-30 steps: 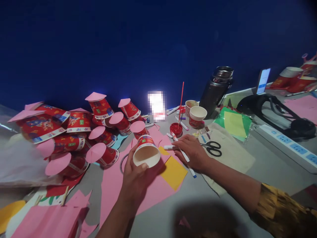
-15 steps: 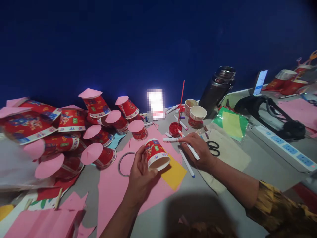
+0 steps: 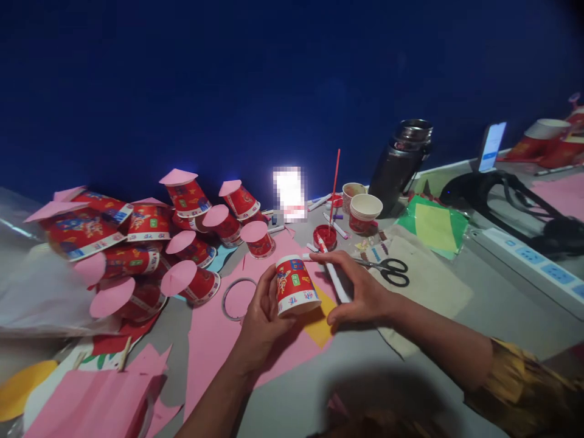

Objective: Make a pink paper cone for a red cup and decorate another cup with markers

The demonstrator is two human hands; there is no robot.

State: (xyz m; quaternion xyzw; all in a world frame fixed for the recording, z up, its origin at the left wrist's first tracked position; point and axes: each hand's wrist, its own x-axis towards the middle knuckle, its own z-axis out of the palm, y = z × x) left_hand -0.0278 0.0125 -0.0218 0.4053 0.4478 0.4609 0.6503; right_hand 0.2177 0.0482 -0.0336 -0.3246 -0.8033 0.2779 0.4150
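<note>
In my left hand [image 3: 267, 310] is a red patterned paper cup [image 3: 296, 283], held upside down with its rim toward the table. My right hand [image 3: 358, 289] is just right of the cup, thumb and fingers spread apart. A white marker [image 3: 336, 278] shows in the gap between its thumb and fingers, apparently lying on the table. Another white marker's end [image 3: 308, 257] is by my right fingertips. Under the cup are a yellow paper piece [image 3: 319, 331] and a large pink sheet [image 3: 214, 353].
Red cups with pink paper cone tops [image 3: 194, 283] crowd the left side. Behind stand a red paint pot [image 3: 325, 237], stacked cups [image 3: 365, 207] and a dark thermos [image 3: 399, 167]. Scissors [image 3: 393, 272] lie on a cloth bag [image 3: 433, 298]. A power strip [image 3: 531, 258] is at right.
My right fingers have spread and let go of the white marker, moving toward the cup. My left hand has turned the cup so its open mouth faces down more.
</note>
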